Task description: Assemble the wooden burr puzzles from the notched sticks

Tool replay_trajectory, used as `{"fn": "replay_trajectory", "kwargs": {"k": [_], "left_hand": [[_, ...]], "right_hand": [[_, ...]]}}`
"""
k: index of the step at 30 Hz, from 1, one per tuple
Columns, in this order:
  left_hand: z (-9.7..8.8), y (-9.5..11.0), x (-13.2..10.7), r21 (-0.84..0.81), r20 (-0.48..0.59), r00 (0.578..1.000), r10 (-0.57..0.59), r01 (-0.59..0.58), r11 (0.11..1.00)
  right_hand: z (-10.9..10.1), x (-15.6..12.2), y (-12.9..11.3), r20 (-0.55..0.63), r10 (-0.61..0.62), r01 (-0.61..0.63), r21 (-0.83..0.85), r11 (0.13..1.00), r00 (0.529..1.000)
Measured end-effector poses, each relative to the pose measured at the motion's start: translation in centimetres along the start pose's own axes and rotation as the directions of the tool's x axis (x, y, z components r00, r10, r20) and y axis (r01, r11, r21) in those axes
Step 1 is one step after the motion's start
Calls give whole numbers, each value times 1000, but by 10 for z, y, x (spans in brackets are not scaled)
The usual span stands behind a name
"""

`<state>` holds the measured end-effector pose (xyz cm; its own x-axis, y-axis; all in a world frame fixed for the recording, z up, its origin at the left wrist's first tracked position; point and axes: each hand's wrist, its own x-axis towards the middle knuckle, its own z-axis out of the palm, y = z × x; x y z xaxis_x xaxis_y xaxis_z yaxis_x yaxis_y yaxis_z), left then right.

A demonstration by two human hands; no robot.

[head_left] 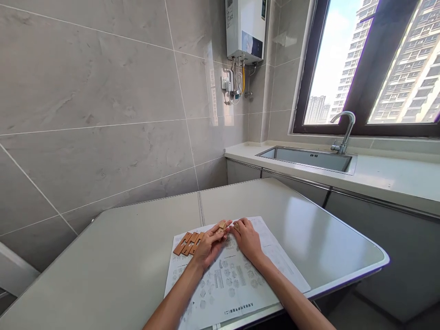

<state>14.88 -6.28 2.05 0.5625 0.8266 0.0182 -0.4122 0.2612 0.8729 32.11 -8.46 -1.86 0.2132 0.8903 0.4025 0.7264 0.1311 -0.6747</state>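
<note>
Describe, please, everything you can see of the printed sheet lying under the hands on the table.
The printed sheet is white paper covered in small grey diagrams and text too fine to read. It lies flat on the pale table, reaching its near edge. Three notched wooden pieces rest side by side on its far left corner, and both the left hand and right hand rest on it.

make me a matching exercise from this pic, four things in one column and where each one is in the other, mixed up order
Things
1. wooden pieces
2. instruction sheet
3. faucet
4. water heater

Places
A. high on the tiled wall
B. at the back rim of the sink, below the window
C. flat on the table, under both hands
D. in a row on the sheet, just beyond the left hand

Pairs: 1-D, 2-C, 3-B, 4-A

The left hand and right hand meet over the sheet, pinching further small wooden bits between the fingertips.
</note>
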Motion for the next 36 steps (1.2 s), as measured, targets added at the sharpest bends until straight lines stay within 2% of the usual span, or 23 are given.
{"fn": "replay_trajectory", "kwargs": {"k": [6, 11, 14, 24, 26, 29, 31, 32, 34, 36], "left_hand": [[-1, -5, 1, 0, -33, 998, -45, 45, 999], [0, -10, 1, -47, -77, 996, -46, 43, 998], [1, -10, 1, -59, -96, 995, -16, 10, 998], [6, -8, -3, 59, -134, 991, -23, 31, 998], [5, -9, -2, 65, -128, 992, -20, 29, 997], [4, -12, 0, 65, -153, 988, 20, -11, 998], [3, -15, 2, 72, -183, 981, 60, -48, 996], [3, -16, 2, 79, -197, 977, 78, -63, 995], [2, -17, 2, 94, -218, 971, 102, -83, 992], [3, -17, 2, 107, -222, 969, 105, -83, 991]], "right_hand": [[0, 2, 3, -107, 31, -25, 54, 998, 994], [1, 1, 6, -45, 58, -59, -21, 998, 997], [2, 1, 7, -52, 78, -82, -76, 994, 996], [4, -2, 14, 42, 74, -65, -199, 978, 996], [4, -1, 15, 57, 91, -82, -143, 986, 994], [3, 4, 11, 39, 90, -94, 121, 988, 995], [0, 7, 6, 94, 101, -129, 369, 920, 990], [-3, 8, 3, 173, 120, -190, 479, 857, 978], [-9, 10, -2, 378, 124, -354, 636, 686, 918], [-15, 9, -5, 520, 65, -473, 709, 524, 851]]}}
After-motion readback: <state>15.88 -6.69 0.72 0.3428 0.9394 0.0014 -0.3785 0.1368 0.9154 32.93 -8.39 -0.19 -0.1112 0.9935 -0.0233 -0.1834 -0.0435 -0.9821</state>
